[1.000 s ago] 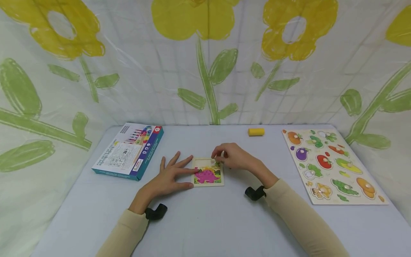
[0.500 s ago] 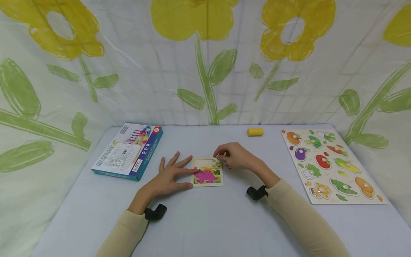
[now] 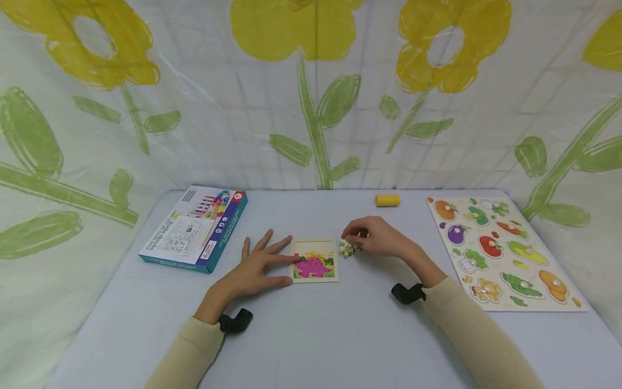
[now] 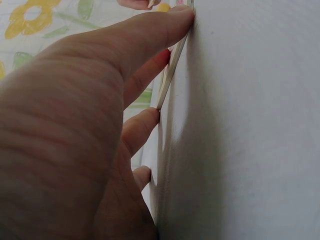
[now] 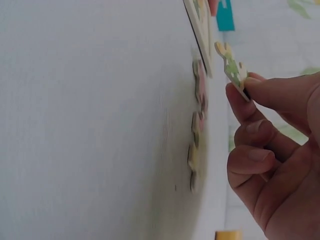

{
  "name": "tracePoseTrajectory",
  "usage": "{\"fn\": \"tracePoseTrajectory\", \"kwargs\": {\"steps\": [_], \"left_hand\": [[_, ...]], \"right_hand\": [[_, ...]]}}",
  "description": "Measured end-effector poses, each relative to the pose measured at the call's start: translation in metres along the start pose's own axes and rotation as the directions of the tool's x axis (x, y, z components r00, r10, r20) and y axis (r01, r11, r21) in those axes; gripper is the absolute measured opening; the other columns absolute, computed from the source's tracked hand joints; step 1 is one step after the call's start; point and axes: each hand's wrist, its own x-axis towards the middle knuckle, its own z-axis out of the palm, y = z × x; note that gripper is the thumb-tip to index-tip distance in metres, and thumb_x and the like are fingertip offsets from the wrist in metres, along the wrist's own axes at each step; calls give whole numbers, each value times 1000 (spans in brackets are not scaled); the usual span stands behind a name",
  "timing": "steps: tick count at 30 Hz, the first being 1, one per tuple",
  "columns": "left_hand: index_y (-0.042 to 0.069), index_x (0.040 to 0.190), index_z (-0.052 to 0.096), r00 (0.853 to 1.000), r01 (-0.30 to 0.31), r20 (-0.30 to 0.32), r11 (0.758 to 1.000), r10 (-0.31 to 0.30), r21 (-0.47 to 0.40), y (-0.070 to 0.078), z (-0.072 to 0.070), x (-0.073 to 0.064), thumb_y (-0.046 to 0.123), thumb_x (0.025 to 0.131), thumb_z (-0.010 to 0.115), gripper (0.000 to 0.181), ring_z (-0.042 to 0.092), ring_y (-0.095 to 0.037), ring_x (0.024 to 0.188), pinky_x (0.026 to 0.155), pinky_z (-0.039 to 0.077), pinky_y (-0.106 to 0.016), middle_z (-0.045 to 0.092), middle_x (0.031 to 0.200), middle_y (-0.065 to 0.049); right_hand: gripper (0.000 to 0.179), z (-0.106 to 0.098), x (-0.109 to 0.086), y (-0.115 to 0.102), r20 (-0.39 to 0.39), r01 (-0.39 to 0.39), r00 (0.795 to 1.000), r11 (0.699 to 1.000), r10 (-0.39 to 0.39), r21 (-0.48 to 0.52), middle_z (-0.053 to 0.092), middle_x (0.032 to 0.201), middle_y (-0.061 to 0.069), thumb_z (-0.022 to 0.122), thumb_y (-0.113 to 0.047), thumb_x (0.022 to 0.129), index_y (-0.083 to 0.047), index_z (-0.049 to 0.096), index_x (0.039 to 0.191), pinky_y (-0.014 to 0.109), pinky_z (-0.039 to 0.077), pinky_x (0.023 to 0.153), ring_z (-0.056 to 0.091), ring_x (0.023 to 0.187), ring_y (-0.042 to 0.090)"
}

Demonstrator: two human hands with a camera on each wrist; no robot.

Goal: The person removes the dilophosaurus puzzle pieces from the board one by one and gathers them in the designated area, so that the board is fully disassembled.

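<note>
A small dinosaur jigsaw puzzle (image 3: 313, 267) in a light wooden frame lies on the table, its upper strip showing bare wood. My left hand (image 3: 259, 270) lies spread at the frame's left side, index fingertip over the pink dinosaur and thumb at the lower left corner. To the right of the frame, my right hand (image 3: 379, 236) pinches a green and cream jigsaw piece (image 5: 233, 71) between thumb and index finger, raised off the table. Beneath that hand, several loose jigsaw pieces (image 5: 199, 85) lie in a row in the right wrist view.
A flat box (image 3: 194, 229) stands at the back left. Near the back edge lies a yellow cylinder (image 3: 387, 200). A vegetable peg puzzle board (image 3: 505, 254) takes up the right side. Behind the table hangs a flower-printed curtain (image 3: 243, 108).
My right hand has moved right, taking the jigsaw piece from the frame's upper right corner out beside the frame. The left hand has kept its place.
</note>
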Motion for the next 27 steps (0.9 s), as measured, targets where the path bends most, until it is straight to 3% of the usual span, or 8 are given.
{"fn": "tracePoseTrajectory", "kwargs": {"steps": [14, 27], "left_hand": [[40, 143, 67, 1000, -8, -6, 1000, 8, 5, 1, 0, -1, 50, 93, 75, 52, -2, -44, 167, 120, -20, -81, 31, 176, 2], [39, 143, 67, 1000, -12, -8, 1000, 12, 3, 1, -1, -1, 50, 93, 75, 51, -2, -45, 167, 119, -19, -81, 31, 176, 1]], "right_hand": [[17, -24, -30, 28, -57, -74, 996, 996, 71, -57, 79, 103, -3, 67, -11, 103, -17, 79, 112, 25, 53, 78, 60, 87, 15], [18, -35, -47, 46, -34, -113, 993, 990, 110, -88, 78, 104, -3, 66, -9, 103, -17, 79, 112, 26, 53, 80, 61, 90, 16]]}}
